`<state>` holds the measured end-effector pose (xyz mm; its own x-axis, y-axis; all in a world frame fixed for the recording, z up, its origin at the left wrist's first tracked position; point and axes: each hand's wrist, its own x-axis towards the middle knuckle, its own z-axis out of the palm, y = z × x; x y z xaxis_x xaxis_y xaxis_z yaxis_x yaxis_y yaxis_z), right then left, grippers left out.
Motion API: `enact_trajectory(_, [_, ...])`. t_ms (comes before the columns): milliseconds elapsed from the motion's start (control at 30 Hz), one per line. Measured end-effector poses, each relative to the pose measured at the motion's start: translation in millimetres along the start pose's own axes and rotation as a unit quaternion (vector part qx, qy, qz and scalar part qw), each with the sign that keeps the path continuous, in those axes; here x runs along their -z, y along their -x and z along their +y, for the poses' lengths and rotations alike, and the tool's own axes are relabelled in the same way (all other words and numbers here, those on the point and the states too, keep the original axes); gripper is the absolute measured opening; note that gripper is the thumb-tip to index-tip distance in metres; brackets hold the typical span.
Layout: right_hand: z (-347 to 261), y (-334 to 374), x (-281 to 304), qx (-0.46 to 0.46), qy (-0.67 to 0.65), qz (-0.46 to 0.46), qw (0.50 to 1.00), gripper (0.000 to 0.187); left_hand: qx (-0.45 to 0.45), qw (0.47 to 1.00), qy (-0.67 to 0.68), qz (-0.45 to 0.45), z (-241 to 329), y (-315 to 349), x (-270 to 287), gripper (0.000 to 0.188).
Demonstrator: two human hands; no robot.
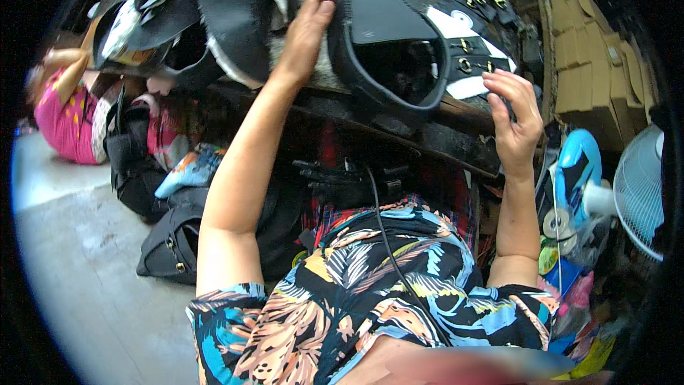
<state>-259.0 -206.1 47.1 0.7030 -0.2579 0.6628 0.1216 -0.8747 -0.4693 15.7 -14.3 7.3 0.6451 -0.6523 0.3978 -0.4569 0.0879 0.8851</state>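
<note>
A black shoe upper with metal eyelets and white patches lies on a worktable in front of me. My left hand rests flat against its left side, fingers together and stretched out. My right hand hovers at the table's front edge, just below the eyelet row, fingers half curled and apart, holding nothing. Further black shoe uppers are piled to the left of my left hand.
Stacked cardboard pieces stand at the right, with a white fan and blue plastic items below them. A black bag sits on the grey floor. Another person in pink is at the far left.
</note>
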Motion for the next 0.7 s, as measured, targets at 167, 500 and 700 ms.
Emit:
enact_trajectory(167, [-7.6, -14.9, -4.7, 0.051, 0.000, -0.029, 0.998, 0.017, 0.007, 0.999, -0.031, 0.009, 3.6, 0.6, -0.8, 0.054])
enact_trajectory(500, [-49.5, -87.8, -12.6, 0.148, -0.060, -0.095, 0.983, 0.013, -0.011, 0.998, -0.065, 0.019, 5.9, 2.9, -7.4, 0.048])
enact_trajectory(700, [-149.7, -122.8, -8.2, 0.390, -0.345, -0.252, 0.816, 0.023, -0.041, 0.994, -0.098, 0.027, 5.1, 4.7, -6.0, 0.050])
